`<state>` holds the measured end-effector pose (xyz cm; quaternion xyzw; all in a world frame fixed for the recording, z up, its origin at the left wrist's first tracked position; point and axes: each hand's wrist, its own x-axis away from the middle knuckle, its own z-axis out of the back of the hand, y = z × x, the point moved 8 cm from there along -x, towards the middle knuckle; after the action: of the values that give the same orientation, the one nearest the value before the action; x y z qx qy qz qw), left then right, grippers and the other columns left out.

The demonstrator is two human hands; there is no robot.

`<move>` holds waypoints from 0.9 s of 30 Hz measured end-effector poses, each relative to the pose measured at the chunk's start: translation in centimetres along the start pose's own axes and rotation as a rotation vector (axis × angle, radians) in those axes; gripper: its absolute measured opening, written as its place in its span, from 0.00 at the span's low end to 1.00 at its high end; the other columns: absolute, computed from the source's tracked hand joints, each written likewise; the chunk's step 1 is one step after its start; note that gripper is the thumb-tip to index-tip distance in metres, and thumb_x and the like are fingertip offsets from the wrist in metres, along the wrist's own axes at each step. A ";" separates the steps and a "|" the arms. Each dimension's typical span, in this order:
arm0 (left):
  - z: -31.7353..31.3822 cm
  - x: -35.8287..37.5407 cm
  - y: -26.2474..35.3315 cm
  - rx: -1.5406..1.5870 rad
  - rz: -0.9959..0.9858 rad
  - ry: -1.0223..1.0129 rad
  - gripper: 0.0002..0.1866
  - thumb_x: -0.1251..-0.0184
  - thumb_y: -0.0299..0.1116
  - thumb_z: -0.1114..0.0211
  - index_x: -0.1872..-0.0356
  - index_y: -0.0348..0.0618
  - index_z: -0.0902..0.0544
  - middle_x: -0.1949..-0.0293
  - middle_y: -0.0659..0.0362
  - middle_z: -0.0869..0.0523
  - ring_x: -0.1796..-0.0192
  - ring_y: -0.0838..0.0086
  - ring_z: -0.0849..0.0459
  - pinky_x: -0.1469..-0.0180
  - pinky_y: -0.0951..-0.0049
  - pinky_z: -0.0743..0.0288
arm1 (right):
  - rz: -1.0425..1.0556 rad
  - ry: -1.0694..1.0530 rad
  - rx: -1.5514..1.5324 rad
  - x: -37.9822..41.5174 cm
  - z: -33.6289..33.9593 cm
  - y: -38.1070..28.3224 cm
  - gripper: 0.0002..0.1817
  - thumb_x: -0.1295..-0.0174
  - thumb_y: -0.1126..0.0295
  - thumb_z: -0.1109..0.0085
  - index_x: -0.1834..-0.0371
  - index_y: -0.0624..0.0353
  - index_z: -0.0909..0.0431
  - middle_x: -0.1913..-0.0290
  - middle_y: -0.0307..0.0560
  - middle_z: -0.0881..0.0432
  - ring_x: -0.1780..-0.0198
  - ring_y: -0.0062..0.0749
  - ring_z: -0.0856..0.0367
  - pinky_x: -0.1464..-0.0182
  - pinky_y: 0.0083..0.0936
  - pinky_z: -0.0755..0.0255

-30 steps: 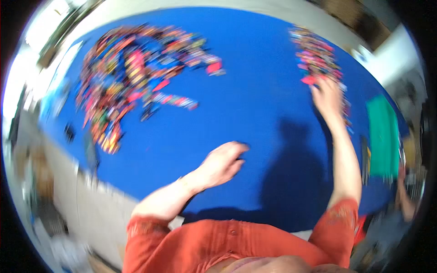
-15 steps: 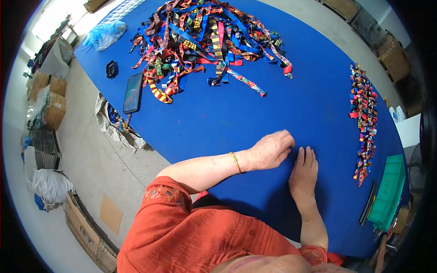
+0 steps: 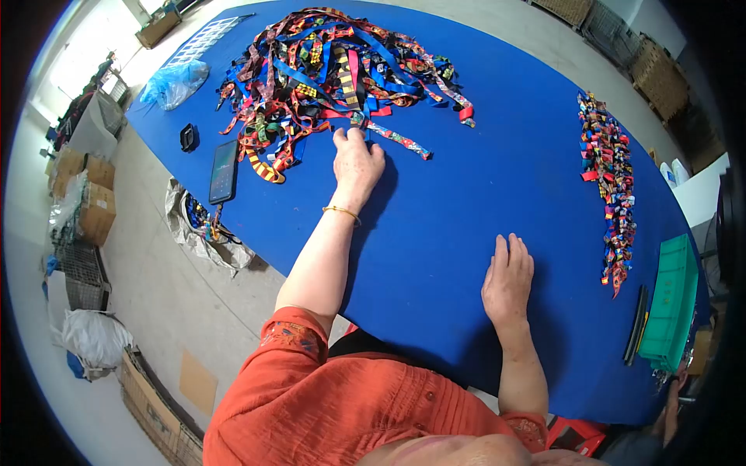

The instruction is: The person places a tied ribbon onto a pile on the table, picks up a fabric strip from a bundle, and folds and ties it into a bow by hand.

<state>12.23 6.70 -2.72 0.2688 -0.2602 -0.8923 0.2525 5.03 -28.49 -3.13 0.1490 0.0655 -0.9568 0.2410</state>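
Note:
My left hand (image 3: 359,165), with a gold-coloured bracelet on its wrist, reaches to the front edge of a heap of colourful patterned straps (image 3: 311,81). Its fingers are apart and bent over the loose strap ends, and the fingertips are partly hidden among them. Just right of these fingers, a floral strap end (image 3: 400,140) sticks out of the heap onto the blue table. My right hand (image 3: 507,283) hovers over or rests on the table near my body, fingers stretched out, holding nothing.
A long row of small folded strap pieces (image 3: 614,194) lies at the right. Beyond it are a green tray (image 3: 670,303) and a dark slim tool (image 3: 636,326). A phone (image 3: 223,172), a black band-like object (image 3: 188,137) and a blue plastic bag (image 3: 177,84) lie at the left.
My left hand has moved from beside my right hand forward and left to the strap heap. My right hand has shifted slightly, its fingers more spread. The view has tilted slightly.

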 end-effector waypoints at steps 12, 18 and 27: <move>-2.6 7.7 10.0 0.335 -0.509 -0.292 0.10 0.35 0.25 0.38 0.54 0.36 0.16 0.54 0.43 0.15 0.51 0.47 0.15 0.46 0.54 0.19 | 0.019 0.071 -0.175 -0.2 1.3 1.0 0.26 0.33 0.73 0.40 0.31 0.61 0.28 0.34 0.60 0.26 0.32 0.56 0.28 0.30 0.52 0.37; -1.1 20.3 17.1 0.829 -0.851 -1.042 0.12 0.34 0.25 0.36 0.51 0.37 0.16 0.52 0.50 0.16 0.53 0.54 0.14 0.48 0.60 0.18 | 0.120 0.102 -0.519 -1.2 2.8 0.4 0.29 0.40 0.71 0.37 0.32 0.55 0.25 0.40 0.50 0.20 0.35 0.49 0.24 0.30 0.48 0.37; -2.1 17.0 15.4 0.920 -0.587 -0.741 0.11 0.31 0.19 0.43 0.51 0.39 0.18 0.54 0.52 0.15 0.60 0.65 0.13 0.56 0.66 0.19 | 0.087 0.190 -0.645 -0.8 1.6 1.3 0.17 0.51 0.81 0.37 0.55 0.57 0.15 0.48 0.47 0.15 0.41 0.47 0.18 0.36 0.45 0.30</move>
<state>5.96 -15.35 -0.96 0.0840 -0.6007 -0.7552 -0.2484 5.94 -29.61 -1.41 0.1562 0.3807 -0.8573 0.3093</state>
